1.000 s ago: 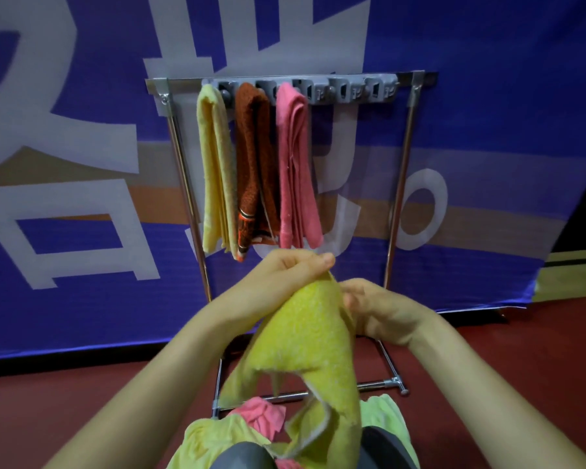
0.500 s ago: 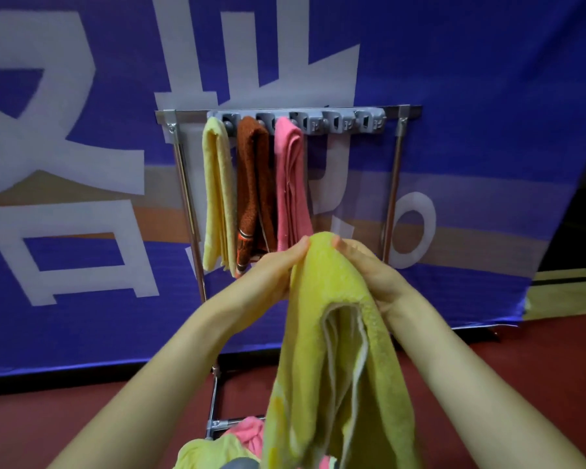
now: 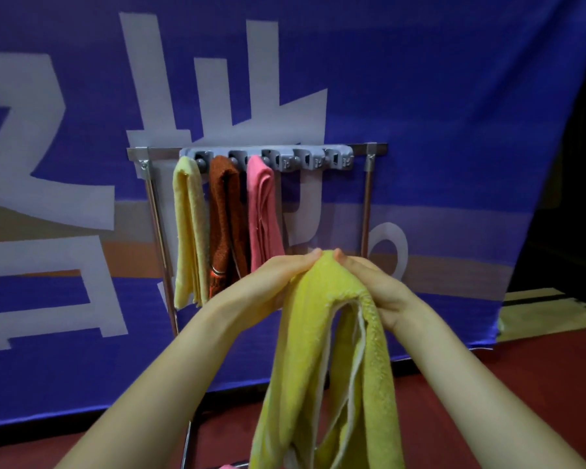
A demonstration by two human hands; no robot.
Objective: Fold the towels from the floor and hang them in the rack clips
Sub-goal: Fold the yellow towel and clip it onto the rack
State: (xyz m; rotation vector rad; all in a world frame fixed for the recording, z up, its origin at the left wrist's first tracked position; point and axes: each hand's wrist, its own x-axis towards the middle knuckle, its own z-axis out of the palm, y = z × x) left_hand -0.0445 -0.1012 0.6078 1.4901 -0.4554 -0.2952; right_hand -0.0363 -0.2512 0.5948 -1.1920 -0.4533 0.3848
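A folded yellow-green towel (image 3: 322, 360) hangs down from both my hands, which pinch its top fold together. My left hand (image 3: 278, 279) grips it from the left, my right hand (image 3: 369, 282) from the right. Behind them stands the metal rack (image 3: 367, 198) with a grey clip bar (image 3: 268, 159). Three towels hang from its left clips: a pale yellow towel (image 3: 188, 231), a brown towel (image 3: 225, 218) and a pink towel (image 3: 263, 214). The clips to the right of the pink towel hold nothing. My hands are below and in front of those clips.
A big blue banner (image 3: 420, 96) with white characters hangs right behind the rack. Dark red floor (image 3: 538, 374) runs along the bottom and right. A scrap of pink cloth (image 3: 226, 466) shows at the lower edge.
The towel's fold has tightened between my hands and both hands have stayed joined at its top. My view has tilted up, so the rack sits lower in the frame and the floor pile has dropped from sight.
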